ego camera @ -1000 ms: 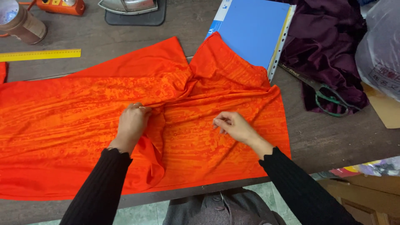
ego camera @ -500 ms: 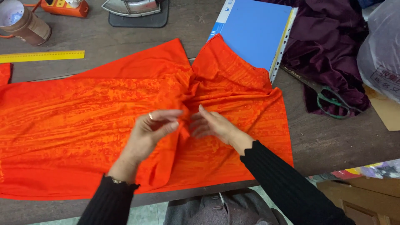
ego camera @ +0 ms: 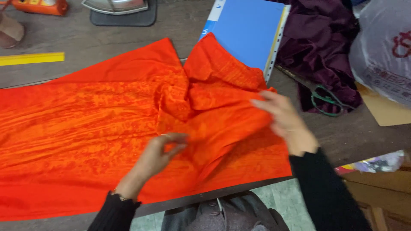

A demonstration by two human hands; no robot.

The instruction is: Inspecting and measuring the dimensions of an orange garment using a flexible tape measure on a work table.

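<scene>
A person in black sleeves worked a sheet of orange fabric (ego camera: pixel 85 128) spread across a dark wooden table (ego camera: pixel 180 21), seen from above. The left hand (ego camera: pixel 160 156) rested on the cloth near its middle, fingers curled and pinching a small fold between thumb and fingertips. The right hand (ego camera: pixel 284 122) gripped the fabric's right edge, where the material was bunched and lifted into a ridge — the fingers appeared closed over the fold, though motion blur made the exact grasp hard to read.

The fabric covered most of the table's near side, its lower edge running along the table's front edge. Its upper right corner lay over the lower edge of a blue folder (ego camera: pixel 248 34). Just right of the fabric, beyond the right hand, a pair of green-handled scissors (ego camera: pixel 321 96) lay on the table, touching a heap of dark purple cloth (ego camera: pixel 321 42). Further right of that sat a translucent plastic bag (ego camera: pixel 381 47), with a piece of brown card (ego camera: pixel 385 111) beneath it.

Above the fabric's left half, a yellow ruler (ego camera: pixel 30 58) lay flat on the table, well apart from both hands. Beyond the ruler, at the table's far edge, stood an orange tool (ego camera: pixel 40 6) and a grey iron (ego camera: pixel 117 5) on a dark mat (ego camera: pixel 124 19) — all untouched.
</scene>
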